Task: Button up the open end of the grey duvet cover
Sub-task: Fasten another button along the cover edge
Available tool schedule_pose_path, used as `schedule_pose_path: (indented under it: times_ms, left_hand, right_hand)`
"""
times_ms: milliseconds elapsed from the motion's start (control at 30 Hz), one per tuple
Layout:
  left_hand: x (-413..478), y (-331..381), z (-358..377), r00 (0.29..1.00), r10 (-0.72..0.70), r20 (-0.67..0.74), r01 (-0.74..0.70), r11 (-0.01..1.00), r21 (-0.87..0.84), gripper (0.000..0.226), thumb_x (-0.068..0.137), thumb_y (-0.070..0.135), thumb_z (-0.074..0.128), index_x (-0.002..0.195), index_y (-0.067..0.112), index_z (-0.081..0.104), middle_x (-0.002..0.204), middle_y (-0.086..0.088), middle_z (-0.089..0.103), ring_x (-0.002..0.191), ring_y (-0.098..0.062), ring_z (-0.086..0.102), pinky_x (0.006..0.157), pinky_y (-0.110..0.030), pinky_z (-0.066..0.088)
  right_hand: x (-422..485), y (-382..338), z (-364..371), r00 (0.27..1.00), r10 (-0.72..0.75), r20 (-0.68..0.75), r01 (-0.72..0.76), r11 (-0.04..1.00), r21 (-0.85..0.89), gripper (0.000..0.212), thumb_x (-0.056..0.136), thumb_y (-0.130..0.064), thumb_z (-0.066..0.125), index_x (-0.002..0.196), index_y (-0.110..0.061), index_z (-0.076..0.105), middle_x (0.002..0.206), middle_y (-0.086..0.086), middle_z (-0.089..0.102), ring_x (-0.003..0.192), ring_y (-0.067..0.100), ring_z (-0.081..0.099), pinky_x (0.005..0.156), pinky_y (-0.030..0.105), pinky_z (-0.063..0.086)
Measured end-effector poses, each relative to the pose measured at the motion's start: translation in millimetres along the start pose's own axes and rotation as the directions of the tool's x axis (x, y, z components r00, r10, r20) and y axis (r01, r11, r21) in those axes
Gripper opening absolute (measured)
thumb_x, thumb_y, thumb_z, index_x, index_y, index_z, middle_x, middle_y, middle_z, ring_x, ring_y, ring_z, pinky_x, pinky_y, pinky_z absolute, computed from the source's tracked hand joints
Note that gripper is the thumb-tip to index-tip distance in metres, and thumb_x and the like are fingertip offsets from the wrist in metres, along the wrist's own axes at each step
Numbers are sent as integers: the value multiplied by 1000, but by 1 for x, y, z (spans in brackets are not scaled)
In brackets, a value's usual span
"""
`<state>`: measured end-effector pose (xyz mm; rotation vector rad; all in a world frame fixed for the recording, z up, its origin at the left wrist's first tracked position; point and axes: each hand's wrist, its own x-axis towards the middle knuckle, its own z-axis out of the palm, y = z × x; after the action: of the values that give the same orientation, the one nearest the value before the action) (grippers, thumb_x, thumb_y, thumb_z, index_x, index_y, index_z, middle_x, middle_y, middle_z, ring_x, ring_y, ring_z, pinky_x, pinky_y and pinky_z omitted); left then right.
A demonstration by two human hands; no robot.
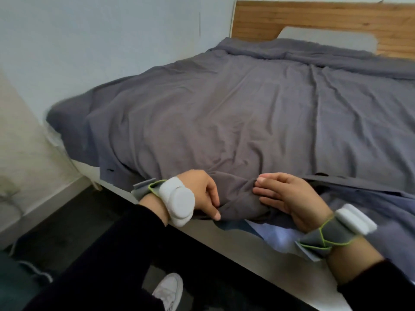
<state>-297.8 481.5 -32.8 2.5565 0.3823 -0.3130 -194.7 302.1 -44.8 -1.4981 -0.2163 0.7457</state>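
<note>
Head view: standing at the near side of a bed, leaning over a grey duvet cover lying rumpled across the whole mattress and reaching back to a pale pillow propped against a wooden headboard.

Working at the cover's open end, draping over the pale bed edge closest to the camera. Gripping a bunched stretch of that hem with the left hand, knuckles up, fingers curling down into the cloth. Pinching the same bunch from the other side with the right hand, thumb pressing on top, fingers lying beneath and pointing toward the left hand. Holding the two hands close together, not touching — only a ridge of grey fabric sitting between them.

Wearing a white round device on the left wrist and a white block-shaped device on the right wrist, each strapped on with a grey band edged in yellow-green. Wearing dark sleeves on both arms.

Showing, just below the right hand, a pale blue-white inner layer peeking out of the gaping hem — duvet or sheet, hard telling which.

Standing on a dark floor, one white shoe pointing toward the bed. Facing a pale wall running along the bed's left side.
</note>
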Motion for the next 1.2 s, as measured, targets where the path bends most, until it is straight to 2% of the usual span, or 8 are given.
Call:
schedule_pose_path:
  times_ms: [133,267,433,567,700,800,1000,1200]
  left_hand:
    - [-2,0,18,993,-54,-103,72,981,182,34,56,42,82,83,23,73,79,9,72,77,-10,67,74,-23,53]
    - [-2,4,22,984,-25,-176,60,978,197,22,62,38,77,80,27,75,81,10,75,79,-12,68,70,-21,49]
    - [-3,4,10,989,22,-144,-7,995,104,3,73,26,71,74,23,71,64,16,61,72,-8,62,72,-19,50]
    - [-4,2,-5,981,54,-187,-66,996,-58,6,78,25,68,74,25,64,65,14,60,60,2,54,57,-3,37]
    - [3,7,-7,942,40,-333,-110,975,-194,9,85,24,61,78,25,55,66,12,57,66,-6,51,61,-11,35]
    - [10,16,-2,904,50,-425,-190,936,-295,8,87,20,57,81,22,52,71,5,58,71,-11,53,64,-19,36]
    - [10,31,8,863,149,-482,-341,877,-340,10,85,20,60,78,25,55,67,6,60,63,-5,54,64,-12,40]
    - [11,26,5,876,92,-473,-281,895,-346,20,84,20,63,69,29,53,59,6,57,55,0,48,58,-7,36]
  right_hand:
    - [1,2,1,1000,-3,-11,3,1000,8,3,88,-11,61,88,-9,64,92,11,67,80,15,67,59,14,56]
    - [-1,4,-3,1000,0,6,0,999,34,4,88,-11,61,89,-8,64,94,14,67,83,16,68,61,16,57]
    - [-3,4,-7,1000,-11,8,11,998,57,5,87,-10,61,89,-7,65,95,14,68,83,16,68,62,16,58]
    - [-10,0,-7,998,-53,33,52,998,37,6,85,-14,64,87,-10,68,92,12,71,82,15,71,63,17,57]
    - [-25,-8,1,990,-70,125,59,995,86,16,70,-28,71,75,-13,73,79,9,75,66,11,72,56,17,55]
    - [-34,-5,14,979,18,201,-17,1000,-9,26,71,-35,71,77,-10,74,75,9,75,57,12,69,51,18,54]
    - [-26,2,24,996,74,59,-72,997,-42,37,79,-38,70,87,-2,66,75,12,74,67,24,74,66,29,60]
    - [-18,7,30,995,103,0,-103,995,-1,28,91,-19,57,102,6,61,80,17,70,56,20,71,57,26,58]
